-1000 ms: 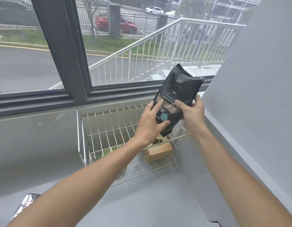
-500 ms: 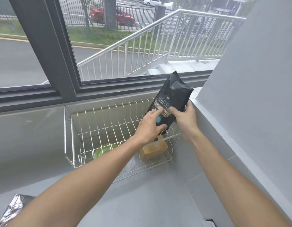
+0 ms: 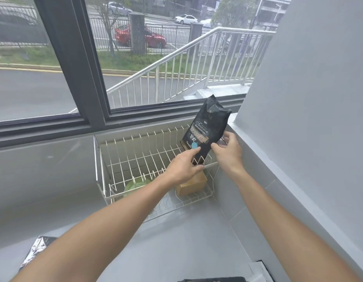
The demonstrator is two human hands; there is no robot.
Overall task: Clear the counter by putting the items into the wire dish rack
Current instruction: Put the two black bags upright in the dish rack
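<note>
Grey worktop [image 3: 176,247] under a wide window, grey wall rising at 3 o'clock. At 12 o'clock from the wearer, against the sill, white wire dish rack [image 3: 133,159], already carrying a brown box [image 3: 193,185] and something green [image 3: 135,185]. Upright over the rack's right end, tilted slightly toward 1 o'clock, black coffee bag [image 3: 207,131], glossy, gold lettering, blue dot near its base, long axis near vertical. Left hand [image 3: 183,168] closed on the bag's lower edge; right hand [image 3: 227,152] pinching its right side. Both equally near; probably lowering straight down behind the box. Crinkled foil pouch [image 3: 37,249] left at 8 o'clock.
</note>
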